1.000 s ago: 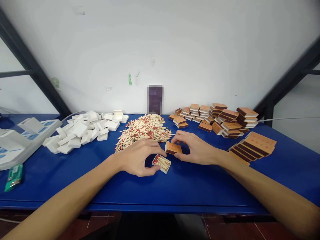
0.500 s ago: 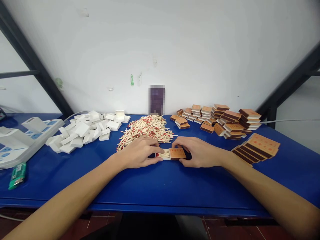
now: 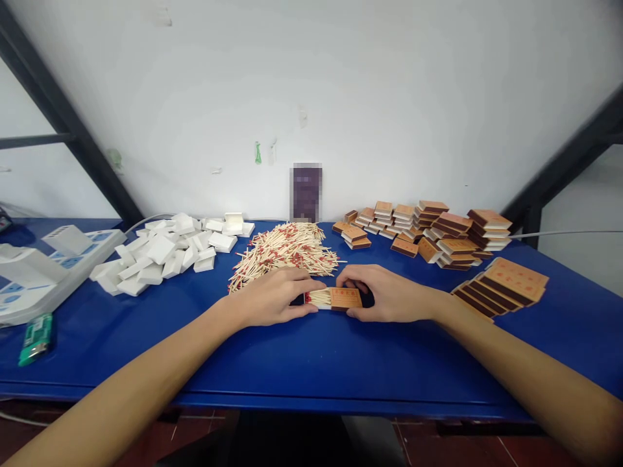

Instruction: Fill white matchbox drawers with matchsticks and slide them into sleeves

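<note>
Between my hands, low over the blue table, is a matchbox: a white tray of red-tipped matches (image 3: 319, 298) partly inside an orange sleeve with dark sides (image 3: 345, 298). My left hand (image 3: 272, 295) grips the tray's left part between thumb and fingers. On the right, my right hand (image 3: 387, 293) pinches the sleeve by its front and back edges. The tray's right end is hidden inside the sleeve. Just behind my left hand lies a large heap of loose matches (image 3: 287, 250).
Empty white trays (image 3: 160, 250) are piled at the left. Filled matchboxes (image 3: 452, 246) stand stacked at the back right, and flat sleeves (image 3: 511, 280) lean in a row nearer me. A power strip (image 3: 63, 279) and a green lighter (image 3: 36, 338) lie far left.
My left fingertips have shifted slightly, with the index finger now reaching further right along the tray's back edge. My right hand keeps its hold on the sleeve.
</note>
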Demonstrator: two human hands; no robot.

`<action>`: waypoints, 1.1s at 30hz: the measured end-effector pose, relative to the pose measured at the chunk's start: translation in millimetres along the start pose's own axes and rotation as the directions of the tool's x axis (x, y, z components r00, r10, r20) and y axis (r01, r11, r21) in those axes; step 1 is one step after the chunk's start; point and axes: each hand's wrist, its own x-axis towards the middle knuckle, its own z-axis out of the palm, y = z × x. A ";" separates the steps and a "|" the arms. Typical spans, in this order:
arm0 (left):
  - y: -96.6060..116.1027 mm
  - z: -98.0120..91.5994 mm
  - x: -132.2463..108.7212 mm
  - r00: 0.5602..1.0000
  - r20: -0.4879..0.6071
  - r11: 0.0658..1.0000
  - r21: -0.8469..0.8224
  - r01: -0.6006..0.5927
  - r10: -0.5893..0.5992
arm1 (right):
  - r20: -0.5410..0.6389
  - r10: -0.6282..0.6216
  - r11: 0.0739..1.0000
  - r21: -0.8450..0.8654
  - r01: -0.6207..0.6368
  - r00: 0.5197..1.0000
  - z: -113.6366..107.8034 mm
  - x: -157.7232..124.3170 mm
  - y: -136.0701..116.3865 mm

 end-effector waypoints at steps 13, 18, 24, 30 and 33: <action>-1.6 3.2 0.7 1.000 -0.021 0.999 -0.038 -0.010 0.009 | 0.038 -0.036 0.995 0.094 0.032 0.999 -5.5 -1.5 8.0; -4.1 5.8 0.3 0.999 -0.040 0.998 -0.068 -0.006 0.003 | 0.037 -0.033 0.990 0.139 0.027 0.999 -5.6 -0.5 6.9; -2.0 0.8 -0.1 0.999 -0.034 0.999 -0.023 -0.040 0.039 | 0.029 0.004 0.989 0.147 -0.008 1.000 -6.2 -0.4 5.2; -3.8 2.2 0.5 0.994 -0.043 0.992 0.087 -0.094 0.098 | -0.005 0.047 0.980 0.193 -0.045 0.999 -3.5 1.2 9.2; -4.0 3.0 0.2 0.993 -0.049 0.987 0.118 -0.105 0.112 | -0.011 0.051 0.979 0.199 -0.048 0.999 -3.0 2.0 9.0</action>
